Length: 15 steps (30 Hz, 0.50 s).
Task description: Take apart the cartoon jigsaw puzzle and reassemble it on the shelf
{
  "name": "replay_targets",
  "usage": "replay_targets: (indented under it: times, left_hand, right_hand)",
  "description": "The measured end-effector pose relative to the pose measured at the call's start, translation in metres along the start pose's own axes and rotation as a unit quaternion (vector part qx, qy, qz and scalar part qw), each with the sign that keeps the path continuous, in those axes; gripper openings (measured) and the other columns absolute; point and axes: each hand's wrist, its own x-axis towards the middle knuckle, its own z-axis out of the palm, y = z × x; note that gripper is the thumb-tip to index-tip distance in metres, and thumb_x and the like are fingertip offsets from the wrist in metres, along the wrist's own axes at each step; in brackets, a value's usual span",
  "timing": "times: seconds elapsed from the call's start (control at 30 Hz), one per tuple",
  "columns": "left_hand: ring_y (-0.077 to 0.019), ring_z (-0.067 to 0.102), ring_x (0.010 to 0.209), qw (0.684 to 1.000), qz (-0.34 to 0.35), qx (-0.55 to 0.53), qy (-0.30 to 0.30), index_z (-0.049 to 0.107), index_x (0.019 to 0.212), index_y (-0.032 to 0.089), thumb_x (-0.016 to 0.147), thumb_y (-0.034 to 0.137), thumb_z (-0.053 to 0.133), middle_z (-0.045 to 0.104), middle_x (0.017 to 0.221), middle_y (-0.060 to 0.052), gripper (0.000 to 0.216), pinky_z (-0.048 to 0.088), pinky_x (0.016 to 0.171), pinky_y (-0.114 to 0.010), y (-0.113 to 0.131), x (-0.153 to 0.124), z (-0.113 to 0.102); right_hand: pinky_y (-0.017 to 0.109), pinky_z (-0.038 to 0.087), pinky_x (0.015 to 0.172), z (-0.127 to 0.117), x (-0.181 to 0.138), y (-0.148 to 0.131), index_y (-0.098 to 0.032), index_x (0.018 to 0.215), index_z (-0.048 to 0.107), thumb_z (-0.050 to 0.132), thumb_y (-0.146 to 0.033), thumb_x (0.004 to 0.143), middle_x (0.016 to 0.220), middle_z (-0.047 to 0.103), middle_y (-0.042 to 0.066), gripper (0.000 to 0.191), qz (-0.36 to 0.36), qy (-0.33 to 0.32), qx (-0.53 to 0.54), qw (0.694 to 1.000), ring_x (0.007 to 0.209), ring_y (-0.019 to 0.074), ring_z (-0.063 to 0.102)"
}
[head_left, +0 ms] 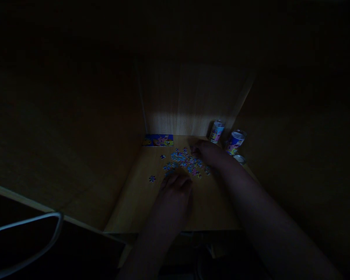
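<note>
I'd spread the pieces out gently, left hand at the near edge, right hand at the far, fingers curled, can't tell if pinching anything.

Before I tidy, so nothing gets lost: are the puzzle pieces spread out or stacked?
Spread out: puzzle pieces lie scattered over the tabletop, some apart at left.

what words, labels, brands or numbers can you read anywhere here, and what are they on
None can be read; the picture is too dark and the print too small.
Farther canister: colourful printed wrap, no legible wording.
Nearer canister: printed wrap, no legible wording.
Blue picture strip: cartoon figures, no readable text.
Puzzle pieces: coloured print, too small to tell if any lettering is there.
</note>
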Motion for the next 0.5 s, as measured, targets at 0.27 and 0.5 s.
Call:
replay_targets:
  times: [0.27,0.5]
  left_hand:
    - [-0.0308,0.062,0.131,1.0,0.001,-0.009,0.007,0.071,0.13,0.015,0.099,0.007,0.061,0.074,0.134,-0.011,0.034,0.047,0.122,-0.055,-0.0039,-0.0041,0.0077]
    - [-0.0301,0.06,0.137,1.0,0.005,-0.011,0.012,0.068,0.137,0.015,0.095,0.002,0.061,0.071,0.141,-0.012,0.044,0.045,0.125,-0.054,-0.0059,-0.0026,0.008]
  right_hand:
    - [0.029,0.049,0.1,-0.0004,-0.0019,0.0072,-0.016,0.122,0.081,0.066,-0.025,0.104,0.127,0.078,0.015,0.025,-0.027,-0.017,-0.019,0.999,0.117,0.0235,0.072]
    - [0.027,0.051,0.094,-0.0035,-0.0034,0.0055,-0.016,0.115,0.082,0.072,-0.015,0.098,0.119,0.082,0.01,0.019,-0.01,-0.005,0.035,0.999,0.11,0.0215,0.076]
